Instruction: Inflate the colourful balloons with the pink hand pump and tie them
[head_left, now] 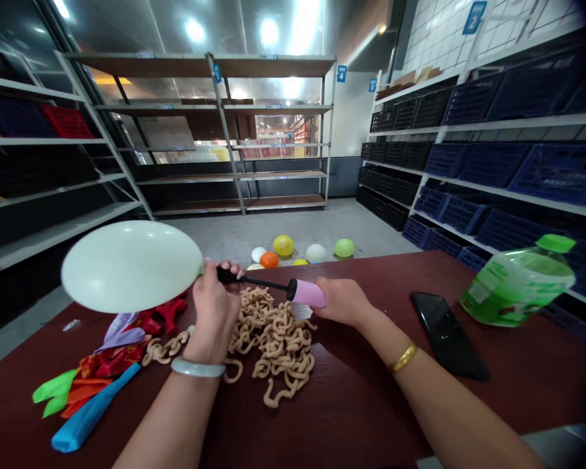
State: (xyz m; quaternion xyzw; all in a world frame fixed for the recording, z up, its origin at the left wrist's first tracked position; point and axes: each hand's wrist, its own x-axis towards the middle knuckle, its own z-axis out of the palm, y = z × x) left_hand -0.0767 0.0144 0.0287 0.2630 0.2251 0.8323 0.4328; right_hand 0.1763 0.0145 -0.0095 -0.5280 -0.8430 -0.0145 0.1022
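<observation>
Observed from where I stand: the pale balloon (131, 267), swollen, is at left of frame, its neck at the left hand (215, 306), whose thumb and fingers are pinched around the neck and the black end of the hand pump (306, 293) at centre. The right hand (344, 301) is closed about the pump's pink part; finger placement on its far side cannot be told. In my judgement, sound practice calls for a firm pinch at the neck so that no air slips past, pump and rod kept in one straight line, strokes even and unhurried, and a stop before the skin grows overtight. Containers noted: a green-capped bottle (517, 283) on the table (361, 410) at right of frame, green through its wall, fill level unconfirmed; dark blue crates (557, 172) at upper right and a red crate (66, 122) at upper left, contents not discernible.
</observation>
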